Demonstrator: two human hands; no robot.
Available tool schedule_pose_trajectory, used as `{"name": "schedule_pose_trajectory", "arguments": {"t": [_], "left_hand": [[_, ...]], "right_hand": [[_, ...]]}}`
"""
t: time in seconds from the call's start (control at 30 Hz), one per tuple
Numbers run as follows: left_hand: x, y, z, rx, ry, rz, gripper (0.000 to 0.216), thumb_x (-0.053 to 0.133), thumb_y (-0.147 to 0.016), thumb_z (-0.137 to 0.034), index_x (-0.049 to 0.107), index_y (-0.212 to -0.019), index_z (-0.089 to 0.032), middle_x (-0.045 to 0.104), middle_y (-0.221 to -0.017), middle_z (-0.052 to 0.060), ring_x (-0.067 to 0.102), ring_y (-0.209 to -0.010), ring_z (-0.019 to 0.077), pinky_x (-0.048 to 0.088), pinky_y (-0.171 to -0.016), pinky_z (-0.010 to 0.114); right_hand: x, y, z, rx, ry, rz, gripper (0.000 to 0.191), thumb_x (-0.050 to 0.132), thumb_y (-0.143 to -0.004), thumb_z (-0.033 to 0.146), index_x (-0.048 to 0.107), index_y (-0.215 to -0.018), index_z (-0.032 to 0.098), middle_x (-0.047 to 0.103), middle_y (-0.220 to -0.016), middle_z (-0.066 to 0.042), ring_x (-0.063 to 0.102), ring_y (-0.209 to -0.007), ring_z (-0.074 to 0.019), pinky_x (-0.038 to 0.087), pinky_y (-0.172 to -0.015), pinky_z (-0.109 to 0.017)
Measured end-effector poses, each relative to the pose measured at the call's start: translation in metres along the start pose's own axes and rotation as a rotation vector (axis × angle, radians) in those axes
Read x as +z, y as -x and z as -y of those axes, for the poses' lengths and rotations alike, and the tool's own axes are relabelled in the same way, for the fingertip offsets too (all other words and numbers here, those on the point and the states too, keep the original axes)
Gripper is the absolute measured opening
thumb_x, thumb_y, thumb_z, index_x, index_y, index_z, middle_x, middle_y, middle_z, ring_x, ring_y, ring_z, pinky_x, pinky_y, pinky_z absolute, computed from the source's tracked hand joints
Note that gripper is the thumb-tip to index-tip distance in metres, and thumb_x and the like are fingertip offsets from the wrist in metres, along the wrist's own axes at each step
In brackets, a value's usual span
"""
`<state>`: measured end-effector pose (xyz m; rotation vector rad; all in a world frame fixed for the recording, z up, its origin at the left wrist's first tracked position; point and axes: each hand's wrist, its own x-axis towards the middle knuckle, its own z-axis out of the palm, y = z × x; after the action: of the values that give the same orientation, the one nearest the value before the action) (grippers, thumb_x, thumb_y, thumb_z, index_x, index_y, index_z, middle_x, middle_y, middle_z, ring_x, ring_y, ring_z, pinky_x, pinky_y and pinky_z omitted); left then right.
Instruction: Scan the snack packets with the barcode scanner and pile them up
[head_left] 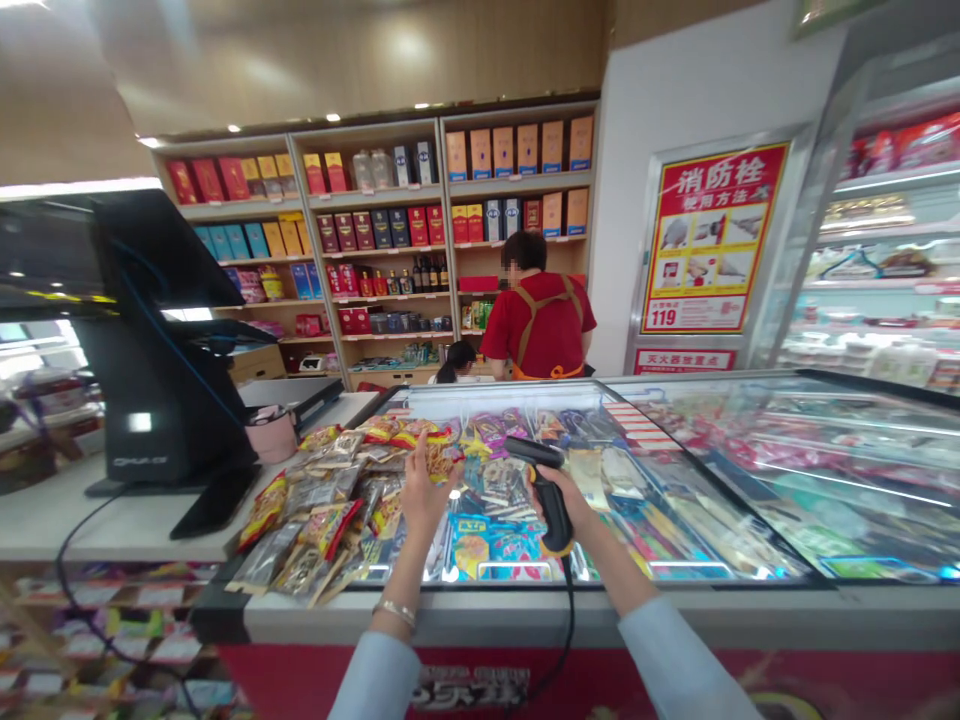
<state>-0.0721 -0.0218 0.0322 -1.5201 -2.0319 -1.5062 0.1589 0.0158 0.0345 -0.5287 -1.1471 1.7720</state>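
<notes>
My right hand (561, 492) is wrapped round the grip of a black barcode scanner (541, 476) with an orange base, its head aimed left. My left hand (420, 490) is raised just left of it, fingers pinched on a small orange snack packet (442, 462) held up in front of the scanner. Both hands hover over the glass lid of a chest freezer (675, 480). A heap of several snack packets (322, 520) lies on the glass to the left of my left hand.
A black till screen (161, 340) on a stand sits on the white counter (67, 515) at left, with a pink cup (271, 435) beside it. A person in a red shirt and apron (538, 322) stands beyond the freezer by shelves of boxed goods. Refrigerated shelves stand at right.
</notes>
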Motion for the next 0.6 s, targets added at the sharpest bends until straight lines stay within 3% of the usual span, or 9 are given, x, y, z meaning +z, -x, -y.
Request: {"name": "schedule_pose_trajectory", "arguments": {"t": [0.07,0.13,0.23,0.33,0.5,0.6], "left_hand": [[0.001,0.001,-0.007,-0.023,0.136,0.105,0.086,0.069,-0.071,-0.034,0.027,-0.145,-0.027,0.056,-0.124,0.009,0.059,-0.105,0.0250,0.050,-0.079,0.033],[0.009,0.007,-0.020,-0.086,0.271,0.299,0.088,0.074,-0.066,-0.032,0.032,-0.143,-0.027,0.061,-0.118,0.006,0.061,-0.098,0.0217,0.050,-0.078,0.030],[0.034,0.028,-0.052,-0.217,0.377,0.610,0.091,0.077,-0.060,-0.031,0.035,-0.141,-0.027,0.065,-0.107,0.005,0.063,-0.077,0.0169,0.051,-0.065,0.026],[0.062,0.055,-0.097,-0.233,0.385,0.837,0.095,0.075,-0.060,-0.030,0.031,-0.143,-0.028,0.064,-0.109,0.007,0.061,-0.066,0.0147,0.048,-0.055,0.024],[0.104,0.101,-0.174,-0.086,0.382,0.976,0.091,0.071,-0.062,-0.033,0.029,-0.144,-0.026,0.062,-0.115,0.009,0.063,-0.084,0.0210,0.050,-0.065,0.027],[0.126,0.126,-0.208,0.012,0.306,0.955,0.089,0.067,-0.065,-0.034,0.028,-0.145,-0.022,0.062,-0.117,0.011,0.061,-0.098,0.0261,0.048,-0.080,0.034]], "right_hand": [[-0.012,0.006,0.016,-0.009,-0.030,-0.028,0.029,0.066,-0.070,0.044,0.061,-0.073,0.016,0.058,-0.054,0.001,0.048,-0.035,-0.0090,0.039,-0.031,-0.020],[-0.029,0.016,0.034,-0.020,-0.050,-0.080,0.026,0.063,-0.072,0.042,0.061,-0.074,0.017,0.058,-0.055,0.001,0.048,-0.036,-0.0091,0.039,-0.031,-0.020],[-0.064,0.038,0.060,-0.047,-0.056,-0.191,0.022,0.062,-0.075,0.039,0.060,-0.074,0.017,0.057,-0.054,0.001,0.049,-0.037,-0.0094,0.040,-0.033,-0.020],[-0.107,0.064,0.080,-0.075,-0.065,-0.290,0.019,0.060,-0.076,0.037,0.060,-0.075,0.017,0.057,-0.057,0.001,0.049,-0.039,-0.0091,0.040,-0.034,-0.019],[-0.176,0.103,0.099,-0.111,-0.067,-0.476,0.018,0.062,-0.074,0.036,0.059,-0.075,0.018,0.058,-0.058,0.001,0.049,-0.039,-0.0095,0.040,-0.034,-0.019],[-0.206,0.120,0.101,-0.141,-0.085,-0.575,0.019,0.065,-0.071,0.035,0.058,-0.074,0.017,0.057,-0.056,0.002,0.049,-0.039,-0.0091,0.041,-0.034,-0.019]]}}
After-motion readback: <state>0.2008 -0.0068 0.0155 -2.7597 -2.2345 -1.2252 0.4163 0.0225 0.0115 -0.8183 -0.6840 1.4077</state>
